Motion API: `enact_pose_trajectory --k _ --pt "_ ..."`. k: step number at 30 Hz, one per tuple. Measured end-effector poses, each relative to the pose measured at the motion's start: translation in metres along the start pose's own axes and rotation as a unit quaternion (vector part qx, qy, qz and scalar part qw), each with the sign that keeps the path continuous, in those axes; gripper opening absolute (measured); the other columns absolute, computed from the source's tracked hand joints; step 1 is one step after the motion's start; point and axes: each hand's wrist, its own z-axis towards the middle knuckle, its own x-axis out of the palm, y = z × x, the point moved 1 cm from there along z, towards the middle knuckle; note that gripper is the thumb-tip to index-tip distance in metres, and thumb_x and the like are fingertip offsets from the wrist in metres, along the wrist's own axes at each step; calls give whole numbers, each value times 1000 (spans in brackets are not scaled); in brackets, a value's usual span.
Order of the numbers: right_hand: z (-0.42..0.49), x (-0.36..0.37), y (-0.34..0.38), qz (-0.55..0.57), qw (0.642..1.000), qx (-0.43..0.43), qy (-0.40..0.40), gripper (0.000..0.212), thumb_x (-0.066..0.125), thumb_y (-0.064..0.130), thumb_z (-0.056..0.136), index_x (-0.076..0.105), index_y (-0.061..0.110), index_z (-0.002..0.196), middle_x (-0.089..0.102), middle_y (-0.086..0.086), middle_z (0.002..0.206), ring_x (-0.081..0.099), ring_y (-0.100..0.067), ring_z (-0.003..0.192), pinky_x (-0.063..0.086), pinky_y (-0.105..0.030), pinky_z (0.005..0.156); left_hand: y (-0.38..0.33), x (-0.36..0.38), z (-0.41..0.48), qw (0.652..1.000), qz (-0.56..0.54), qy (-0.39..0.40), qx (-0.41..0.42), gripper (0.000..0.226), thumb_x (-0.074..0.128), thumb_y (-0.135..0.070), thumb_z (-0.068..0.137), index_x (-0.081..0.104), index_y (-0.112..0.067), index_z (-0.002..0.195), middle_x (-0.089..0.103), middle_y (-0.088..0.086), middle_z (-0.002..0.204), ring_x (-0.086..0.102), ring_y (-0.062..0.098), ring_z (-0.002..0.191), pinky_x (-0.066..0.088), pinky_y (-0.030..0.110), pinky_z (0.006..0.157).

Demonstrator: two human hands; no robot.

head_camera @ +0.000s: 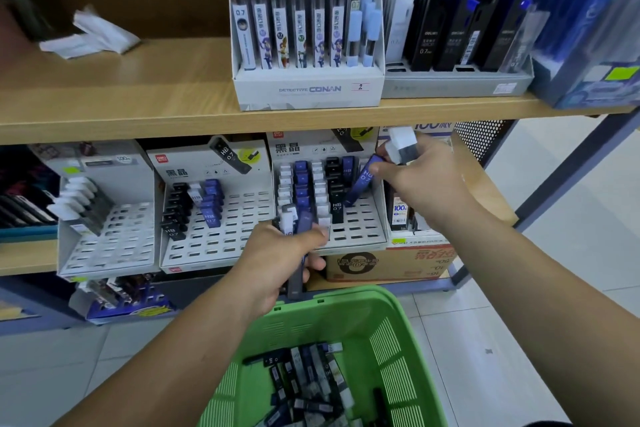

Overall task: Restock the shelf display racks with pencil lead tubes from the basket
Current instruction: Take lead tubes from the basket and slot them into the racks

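Blue tube (361,184), right edge of rack (360,230)

Left arm: my bare forearm runs up from the lower left, with the back of the hand toward the camera. Left hand (277,263): the fingers are curled round a bunch of lead tubes (292,222), which stands upright out of the fist, and the thumb lies across it.

Right arm: the forearm comes in from the lower right and reaches higher and farther forward than the left. Right hand (424,180): thumb and forefinger pinch one tilted blue tube (362,185). The other fingers hold white-and-grey tubes (401,144), which are blurred. The hands are apart.
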Motion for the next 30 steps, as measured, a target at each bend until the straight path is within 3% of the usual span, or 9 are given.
enact_pose_trajectory --k 2,5,10,13,16,19,23,27,30 --pt "5 3 -7 -64 997 -32 -6 21 81 14 84 64 25 80 65 11 73 57 0 60 44 -21 59 7 2 2 999 50 0 10 21 82 -15 86 75 -6 104 79 12 95 68 21 62 42 28 49" --pt "15 13 -15 -98 994 -45 -28 16 82 20 81 70 23 92 72 3 85 68 -22 83 56 -38 74 14 2 7 997 81 -9 15 24 82 -18 86 75 -9 108 79 13 91 69 21 63 43 28 47" --pt "26 29 -17 -105 994 -15 -2 26 83 21 82 74 20 106 75 -1 100 69 -25 95 57 -43 89 13 -4 9 994 107 -10 22 14 80 -17 89 76 -12 101 75 16 76 60 13 48 42 27 46" --pt "27 34 -20 -199 980 -13 -3 31 80 30 84 71 25 113 74 -2 103 67 -28 97 57 -41 85 14 -8 9 993 116 -10 9 13 81 -20 89 76 -12 99 74 18 71 56 15 46 41 26 47" --pt "25 37 -15 -262 964 -25 -22 32 76 34 88 69 26 118 73 -3 104 65 -29 98 55 -38 81 13 -13 10 996 84 -7 -16 20 83 -19 86 77 -8 101 76 20 82 64 20 60 42 26 49" --pt "23 38 -13 -266 963 -35 -29 30 75 35 89 69 29 118 74 -1 104 65 -29 99 56 -40 83 9 -13 6 998 43 24 -36 22 83 -20 86 76 -6 103 79 15 96 65 21 64 43 28 53" --pt "23 36 -12 -288 957 -41 -7 28 75 34 89 70 32 117 74 -1 105 66 -28 101 56 -39 82 5 -12 -2 996 27 73 -36 28 77 -26 92 73 -3 108 78 16 91 64 21 66 44 30 52" --pt "24 31 -11 -301 953 -35 6 29 73 30 90 69 33 119 72 0 105 64 -29 99 56 -38 81 8 -13 -1 998 34 46 -13 21 78 -18 92 73 -2 105 77 17 94 63 23 63 43 29 51" --pt "22 26 -14 -309 950 -39 3 32 72 29 92 68 32 123 72 -1 104 64 -29 97 54 -36 78 10 -14 1 1000 22 14 -11 23 81 -18 89 74 -3 105 77 8 84 64 22 63 41 28 49"
